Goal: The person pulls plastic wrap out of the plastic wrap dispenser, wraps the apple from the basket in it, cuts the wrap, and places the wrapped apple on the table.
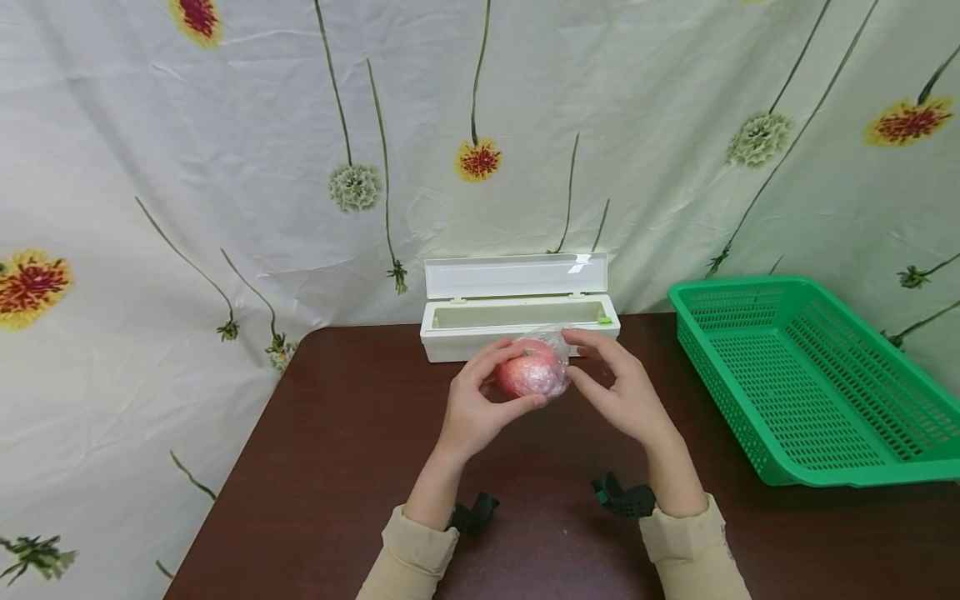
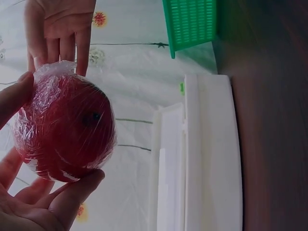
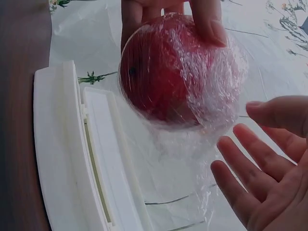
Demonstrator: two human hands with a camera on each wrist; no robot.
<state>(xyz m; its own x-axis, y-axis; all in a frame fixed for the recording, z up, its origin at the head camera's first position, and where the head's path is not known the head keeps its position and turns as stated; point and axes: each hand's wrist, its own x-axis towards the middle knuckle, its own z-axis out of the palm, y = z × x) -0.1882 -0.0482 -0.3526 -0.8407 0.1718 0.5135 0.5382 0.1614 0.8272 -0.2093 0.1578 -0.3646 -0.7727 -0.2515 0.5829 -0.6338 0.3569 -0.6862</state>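
A red apple (image 1: 527,369) in clear cling film (image 3: 219,91) is held up over the table by my left hand (image 1: 477,406). Its thumb and fingers curve round opposite sides of the fruit, as the left wrist view shows. The film is crumpled and bunched on the side facing my right hand (image 1: 621,390), and a loose wisp hangs below it in the right wrist view. My right hand's fingers are spread and loosely bent beside the film, and in the right wrist view they stand a little apart from it.
Behind the hands stands a white cling film dispenser box (image 1: 447,343), its lid (image 1: 517,277) raised. A green slotted plastic basket (image 1: 731,408) sits on the right of the dark brown table (image 1: 322,467). A flower-printed cloth (image 1: 270,158) hangs behind the table.
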